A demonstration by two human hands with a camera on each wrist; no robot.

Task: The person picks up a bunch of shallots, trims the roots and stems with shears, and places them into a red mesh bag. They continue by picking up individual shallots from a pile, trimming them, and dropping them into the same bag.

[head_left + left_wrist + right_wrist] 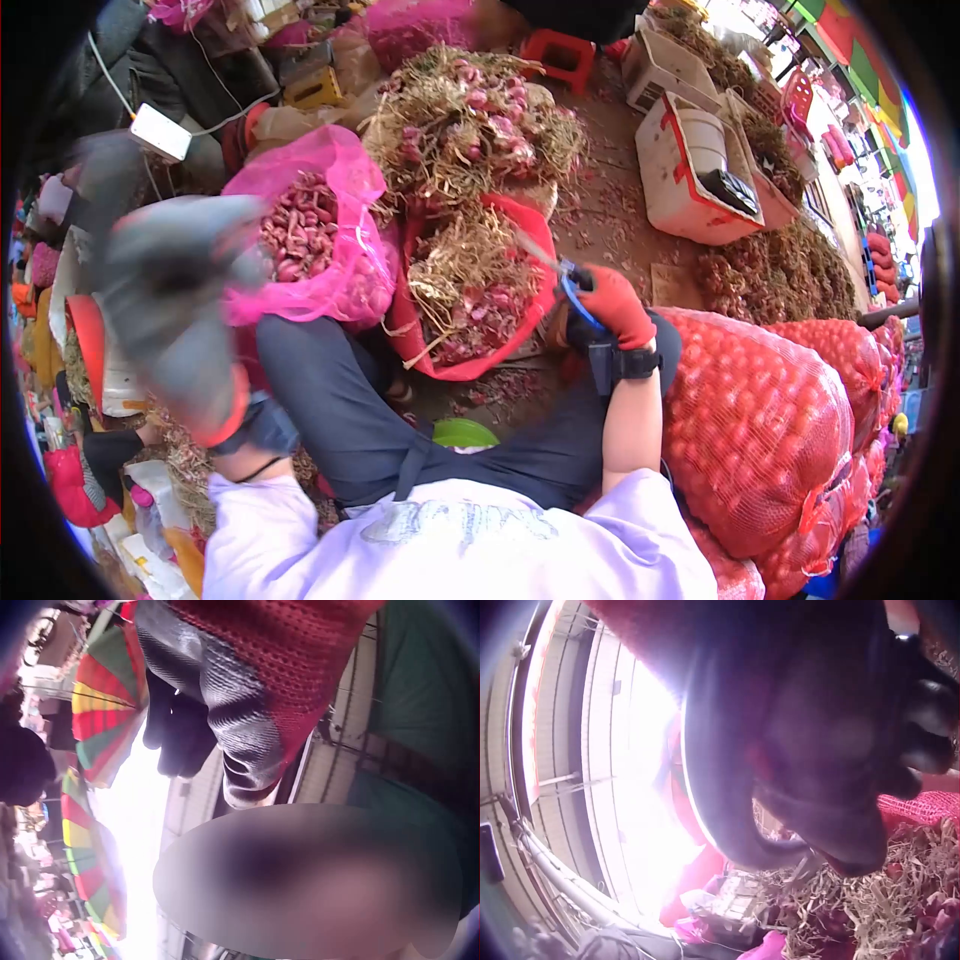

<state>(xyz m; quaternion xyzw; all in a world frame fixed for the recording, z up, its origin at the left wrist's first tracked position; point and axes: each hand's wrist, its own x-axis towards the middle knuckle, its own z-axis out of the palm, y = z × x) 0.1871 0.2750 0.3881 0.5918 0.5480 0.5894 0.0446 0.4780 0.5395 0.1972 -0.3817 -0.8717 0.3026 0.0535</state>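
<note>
Blurred and raised at the left of the head view, my left hand (180, 300) wears a grey-palmed glove; nothing is visible in it. Its fingers look loosely bent in the left wrist view, where the gloved hand (247, 705) hangs against the bright background. My right hand (618, 305), in a red and dark glove, grips blue-handled shears (575, 295) over the right knee. The blades point up and left, beside a red mesh bag (545, 285) of shallots with dry stalks. A pink mesh bag (350, 170) holding trimmed shallots (300, 225) is nearest my left hand.
Beyond the bags lies a heap of stalked shallots (480, 120). Full red net sacks (750, 420) stand at the right. White bins (690, 185) and a red stool (560, 60) are farther back. A white power strip (160, 133) is at upper left.
</note>
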